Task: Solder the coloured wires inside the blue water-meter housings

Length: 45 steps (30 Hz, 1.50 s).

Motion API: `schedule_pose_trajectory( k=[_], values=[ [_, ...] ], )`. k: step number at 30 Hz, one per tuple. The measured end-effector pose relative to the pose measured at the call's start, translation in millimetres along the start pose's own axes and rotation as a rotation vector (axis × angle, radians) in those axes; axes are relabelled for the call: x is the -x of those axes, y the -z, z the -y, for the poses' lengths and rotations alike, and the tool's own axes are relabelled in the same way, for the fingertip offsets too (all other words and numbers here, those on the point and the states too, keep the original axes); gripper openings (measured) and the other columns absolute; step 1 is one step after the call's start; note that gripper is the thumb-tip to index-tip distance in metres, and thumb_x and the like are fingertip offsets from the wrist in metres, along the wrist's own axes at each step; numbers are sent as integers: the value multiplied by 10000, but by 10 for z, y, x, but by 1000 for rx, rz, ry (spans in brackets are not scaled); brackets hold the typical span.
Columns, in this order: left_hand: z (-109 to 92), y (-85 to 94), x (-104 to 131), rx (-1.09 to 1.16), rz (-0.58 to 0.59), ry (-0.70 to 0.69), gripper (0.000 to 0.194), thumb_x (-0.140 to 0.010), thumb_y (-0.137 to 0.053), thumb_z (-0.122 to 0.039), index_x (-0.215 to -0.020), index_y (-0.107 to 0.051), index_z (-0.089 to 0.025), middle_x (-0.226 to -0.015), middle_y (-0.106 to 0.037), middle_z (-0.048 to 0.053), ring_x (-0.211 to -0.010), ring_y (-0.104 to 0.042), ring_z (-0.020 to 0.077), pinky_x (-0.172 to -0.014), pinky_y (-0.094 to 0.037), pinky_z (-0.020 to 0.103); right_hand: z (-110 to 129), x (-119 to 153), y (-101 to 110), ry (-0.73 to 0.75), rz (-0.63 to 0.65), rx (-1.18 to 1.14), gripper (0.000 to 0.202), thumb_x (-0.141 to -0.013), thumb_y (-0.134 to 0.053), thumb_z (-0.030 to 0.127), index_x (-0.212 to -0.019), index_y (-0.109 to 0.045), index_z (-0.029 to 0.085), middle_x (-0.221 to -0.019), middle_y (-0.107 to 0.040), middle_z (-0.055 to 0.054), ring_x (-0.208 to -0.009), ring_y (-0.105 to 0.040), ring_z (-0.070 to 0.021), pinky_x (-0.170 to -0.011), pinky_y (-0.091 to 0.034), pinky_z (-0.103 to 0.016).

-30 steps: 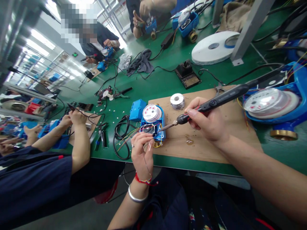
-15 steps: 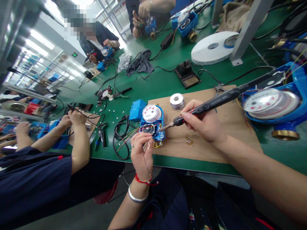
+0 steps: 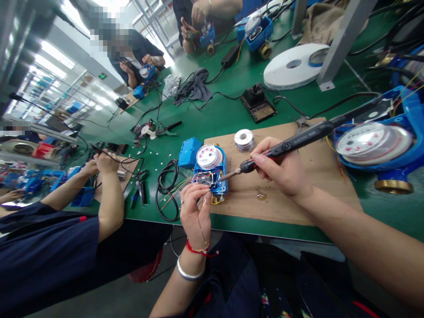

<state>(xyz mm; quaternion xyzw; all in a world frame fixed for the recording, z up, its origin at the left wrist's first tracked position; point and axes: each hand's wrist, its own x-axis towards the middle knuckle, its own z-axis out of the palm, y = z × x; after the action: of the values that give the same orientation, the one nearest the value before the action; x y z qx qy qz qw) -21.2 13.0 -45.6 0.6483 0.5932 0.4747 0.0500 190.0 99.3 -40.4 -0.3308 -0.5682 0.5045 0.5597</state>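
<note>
My right hand [image 3: 281, 170] grips a black soldering iron [image 3: 298, 139], its tip reaching down into the open housing of a blue water meter [image 3: 225, 165]. The meter has a round white dial [image 3: 208, 157] with red marks, and thin coloured wires around it. Pinched in the fingers of my left hand [image 3: 195, 210] is a thin strand of solder wire [image 3: 201, 225], which trails back over the palm toward the wrist. Those fingertips are at the near edge of the housing, close to the iron's tip. Whether tip and solder touch is too small to tell.
Cardboard [image 3: 285, 203] lies under the meter, with a solder spool [image 3: 244, 139] on it. A blue cover [image 3: 189, 152], coiled black cable [image 3: 163, 190] and pliers [image 3: 141, 187] are leftward. Behind is an iron stand [image 3: 257, 101]; at right, another meter [image 3: 374, 141]. Co-workers sit left and opposite.
The soldering iron and my right hand have shifted very slightly; my left hand stays almost in place. Across the table, a co-worker's hand and tool have moved up.
</note>
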Motion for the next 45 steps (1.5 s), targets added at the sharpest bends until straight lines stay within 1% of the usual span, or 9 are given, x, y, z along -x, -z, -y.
schedule_pose_trajectory(
  k=[4,15,21,26,30,34,39,45],
  values=[
    [-1,-2,-1,-3,-7,-8,36,-858,-635,-169,-849,-646,-202,-920,-670,25,-975,-593,185,-977,-442,442,-8,-6,8,-7,-20,-60,187,-870,-637,390,-818,-574,222,-530,-519,52,-410,-423,-86,-413,-326,-245],
    [4,-6,3,-2,-9,-5,42,-854,-639,-165,-853,-651,-205,-916,-669,26,-969,-594,185,-950,-454,425,-13,-16,-2,-6,-30,-103,178,-871,-640,379,-823,-585,217,-517,-513,58,-400,-412,-86,-424,-337,-252],
    [4,-9,11,-14,-7,-17,39,-850,-643,-167,-844,-649,-206,-908,-671,22,-965,-595,184,-946,-455,421,-10,-11,2,-14,-37,-86,202,-867,-642,404,-817,-580,217,-519,-514,56,-405,-420,-90,-429,-345,-256],
    [19,-1,26,-33,3,-53,57,-848,-638,-152,-858,-648,-207,-909,-681,23,-986,-592,190,-954,-451,434,-9,-14,2,-25,-45,-92,219,-859,-647,431,-808,-576,230,-511,-507,53,-393,-412,-93,-403,-329,-258],
    [17,8,42,-73,9,-67,60,-854,-624,-150,-856,-643,-207,-925,-690,28,-1006,-587,198,-961,-450,453,-27,-30,3,-55,-95,-119,253,-836,-660,469,-793,-562,240,-511,-503,50,-379,-409,-94,-363,-295,-255],
    [4,17,67,-130,9,-126,90,-842,-635,-136,-881,-648,-215,-941,-692,30,-1031,-575,204,-970,-447,462,-38,-48,13,-71,-135,-139,257,-836,-655,471,-793,-565,234,-506,-488,55,-370,-400,-81,-331,-263,-235],
    [4,14,104,-176,2,-232,182,-817,-655,-97,-949,-658,-222,-962,-696,37,-1062,-570,215,-1003,-433,491,-44,-51,25,-47,-138,-185,230,-838,-667,428,-783,-575,226,-500,-495,53,-363,-398,-70,-301,-229,-212],
    [-11,34,114,-201,-9,-271,232,-801,-670,-85,-988,-665,-223,-1008,-690,46,-1057,-587,217,-1007,-437,495,-47,-56,21,-58,-160,-164,260,-826,-664,464,-780,-565,229,-516,-510,47,-357,-392,-68,-293,-223,-210]
  ],
)
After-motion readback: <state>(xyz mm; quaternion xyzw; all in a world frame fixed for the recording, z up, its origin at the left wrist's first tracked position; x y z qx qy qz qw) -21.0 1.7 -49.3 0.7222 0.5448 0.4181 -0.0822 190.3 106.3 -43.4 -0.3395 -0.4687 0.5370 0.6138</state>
